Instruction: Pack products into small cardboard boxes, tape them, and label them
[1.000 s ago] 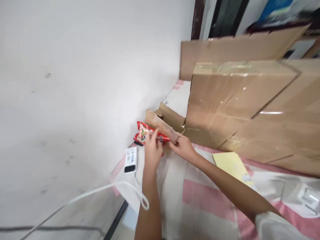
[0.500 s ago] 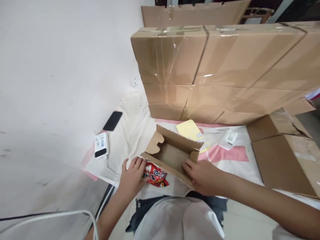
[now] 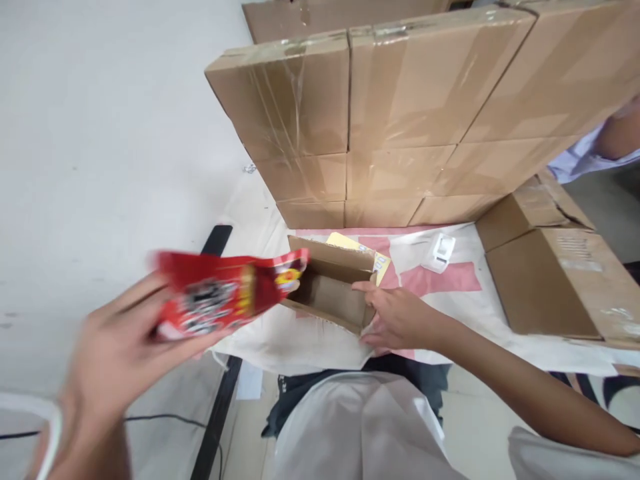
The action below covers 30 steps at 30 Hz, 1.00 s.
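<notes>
Red wrapping now fills the near left of my head view: the packet (image 3: 215, 297) that half a second ago lay low against the outer near wall of the small open box (image 3: 333, 300) has been lifted up toward the camera. I have it grasped in the left hand (image 3: 113, 347), thumb below and fingers above, both blurred. Its far tip overlaps the box's left end in my view; I cannot tell whether they touch. My right hand (image 3: 400, 320) has stayed at the box's right end, gripping that end wall, and the visible part of the box's inside is bare cardboard.

Behind the box, a yellow sheet (image 3: 343, 240) shows partly, with a white device (image 3: 441, 252) to its right on the pink-and-white cloth (image 3: 270, 337). Taped cartons (image 3: 310, 107) stand as a barrier across the back, and an open carton (image 3: 545, 287) sits at the right. Beyond it, another person's lilac sleeve (image 3: 580, 157) has come into fuller view. The packet partly hides a dark flat object (image 3: 219, 239) from me.
</notes>
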Tool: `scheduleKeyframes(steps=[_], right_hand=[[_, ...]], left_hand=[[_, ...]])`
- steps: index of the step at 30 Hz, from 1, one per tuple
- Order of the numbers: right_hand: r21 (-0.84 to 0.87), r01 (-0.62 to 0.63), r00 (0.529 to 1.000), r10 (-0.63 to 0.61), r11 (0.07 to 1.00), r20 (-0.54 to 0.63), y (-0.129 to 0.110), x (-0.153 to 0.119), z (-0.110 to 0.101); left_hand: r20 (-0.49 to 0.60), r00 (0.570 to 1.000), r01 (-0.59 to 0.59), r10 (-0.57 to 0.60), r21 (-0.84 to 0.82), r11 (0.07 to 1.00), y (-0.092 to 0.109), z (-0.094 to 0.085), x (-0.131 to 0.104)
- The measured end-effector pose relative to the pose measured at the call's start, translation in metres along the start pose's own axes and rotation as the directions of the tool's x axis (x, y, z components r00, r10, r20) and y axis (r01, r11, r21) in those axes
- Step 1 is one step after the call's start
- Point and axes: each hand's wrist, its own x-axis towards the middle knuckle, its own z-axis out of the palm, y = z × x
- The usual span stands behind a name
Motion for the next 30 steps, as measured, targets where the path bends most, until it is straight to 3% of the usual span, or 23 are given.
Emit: scheduleKeyframes(steps=[1,2,5,7,9,11,14,16,19,22,24,28,30], right_hand=[[0.076,0.015,0.996,-0.009,0.997,-0.087,0.004,-0.001,0.006],[0.140,0.049,0.982,-0.023,0.989,-0.186,0.008,-0.001,0.012],[0.213,0.159,0.870,-0.034,0.964,-0.493,0.020,-0.001,0.032],[0.241,0.161,0.775,0.029,0.957,-0.631,0.026,0.000,0.042],[0.301,0.132,0.713,0.121,0.944,-0.691,0.029,-0.001,0.047],[0.352,0.116,0.688,0.180,0.929,-0.703,0.030,-0.002,0.050],[0.351,0.141,0.688,0.164,0.926,-0.707,0.029,-0.001,0.050],[0.350,0.147,0.682,0.161,0.925,-0.713,0.028,0.000,0.050],[0.434,0.068,0.690,0.272,0.898,-0.671,0.027,0.002,0.049],[0.494,0.007,0.703,0.347,0.869,-0.620,0.027,0.002,0.047],[0.490,-0.001,0.706,0.347,0.872,-0.617,0.027,0.001,0.046],[0.496,0.008,0.700,0.349,0.868,-0.623,0.026,-0.002,0.046],[0.529,0.044,0.690,0.357,0.848,-0.630,0.025,-0.005,0.046]], left_hand=[[0.001,0.994,-0.110,0.110,0.029,0.994,0.018,0.013,0.025],[0.074,0.975,-0.215,0.210,0.065,0.974,0.037,0.031,0.050],[0.346,0.861,-0.432,0.372,0.113,0.895,0.079,0.097,0.118],[0.494,0.773,-0.487,0.397,0.061,0.871,0.088,0.132,0.149],[0.607,0.690,-0.475,0.395,-0.034,0.880,0.085,0.152,0.167],[0.659,0.651,-0.417,0.375,-0.103,0.903,0.078,0.160,0.173],[0.711,0.623,-0.325,0.327,-0.146,0.934,0.069,0.165,0.165],[0.764,0.562,-0.279,0.316,-0.184,0.942,0.065,0.170,0.153],[0.823,0.478,-0.205,0.308,-0.236,0.950,0.062,0.181,0.136],[0.837,0.465,-0.138,0.288,-0.253,0.958,0.062,0.188,0.124],[0.829,0.485,-0.092,0.278,-0.267,0.959,0.064,0.187,0.117],[0.753,0.621,0.131,0.216,-0.372,0.919,0.067,0.177,0.101],[0.747,0.639,0.266,0.183,-0.438,0.859,0.068,0.170,0.095]])
